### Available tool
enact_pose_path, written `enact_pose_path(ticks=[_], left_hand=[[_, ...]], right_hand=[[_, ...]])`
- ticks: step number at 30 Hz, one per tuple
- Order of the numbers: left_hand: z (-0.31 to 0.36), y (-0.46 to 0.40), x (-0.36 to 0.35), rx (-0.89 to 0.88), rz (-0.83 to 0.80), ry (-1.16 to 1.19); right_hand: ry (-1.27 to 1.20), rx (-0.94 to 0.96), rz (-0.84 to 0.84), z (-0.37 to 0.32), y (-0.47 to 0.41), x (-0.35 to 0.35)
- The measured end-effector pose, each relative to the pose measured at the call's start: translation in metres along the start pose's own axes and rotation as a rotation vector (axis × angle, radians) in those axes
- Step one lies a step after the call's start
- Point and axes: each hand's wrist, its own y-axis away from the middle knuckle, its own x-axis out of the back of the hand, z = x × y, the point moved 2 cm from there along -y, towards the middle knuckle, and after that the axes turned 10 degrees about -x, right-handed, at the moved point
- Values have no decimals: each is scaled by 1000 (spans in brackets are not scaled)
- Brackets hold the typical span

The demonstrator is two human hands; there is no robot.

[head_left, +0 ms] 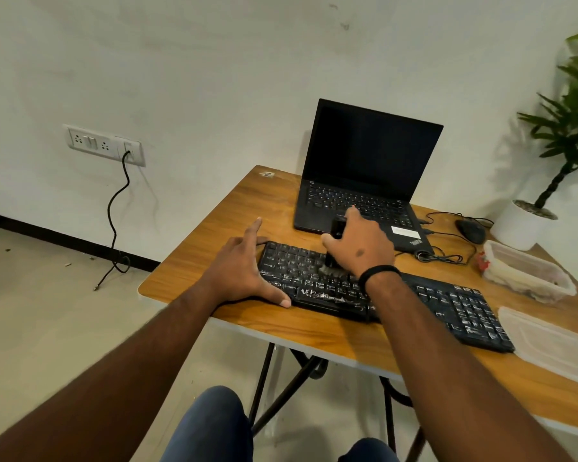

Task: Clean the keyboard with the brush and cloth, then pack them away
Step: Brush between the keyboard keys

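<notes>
While your wooden table [214, 225] carries everything, the open laptop [367, 161] stands at its far side with a dark screen, and the black keyboard [447, 305] lies in front of it near the table's front edge. Its long axis runs from the left, farther end down toward the near right, and pale dust streaks its keys.

Both your arms reach forward from the bottom of the view. Your left hand [244, 271] is spread open, fingers fanned, thumb pressed on the keyboard's near left corner and the other fingers reaching past its far left end, so it braces that end. Your right hand [361, 245], a dark band on the wrist, is closed around the brush [336, 241], held close to upright over the keyboard's left half: its black handle top shows above your thumb and the pale bristles [326, 270] point down onto the keys.

To the right, a clear plastic container [528, 278] sits beyond the keyboard's right end, its lid [554, 345] lying flat nearer you. A black mouse [471, 230] rests behind them, beside a white plant pot [518, 225].
</notes>
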Motion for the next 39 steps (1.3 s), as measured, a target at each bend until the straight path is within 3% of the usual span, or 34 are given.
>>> enact_pose_path(ticks=[3,17,23,29,39], left_hand=[[2,0,0,-11,6,-3],[4,1,1,-5,8,15],[5,2,1,-14,5,10],[3,1,2,10,11,-32],[1,1,0,2,17,6]], right_hand=[[17,-27,21,6,2,4],[50,292,51,-82,38,-19],[-231,232,-21,-71,33,-16],[-592,137,-245,-78,32,-28],[-30,74,-187,-32,7,6]])
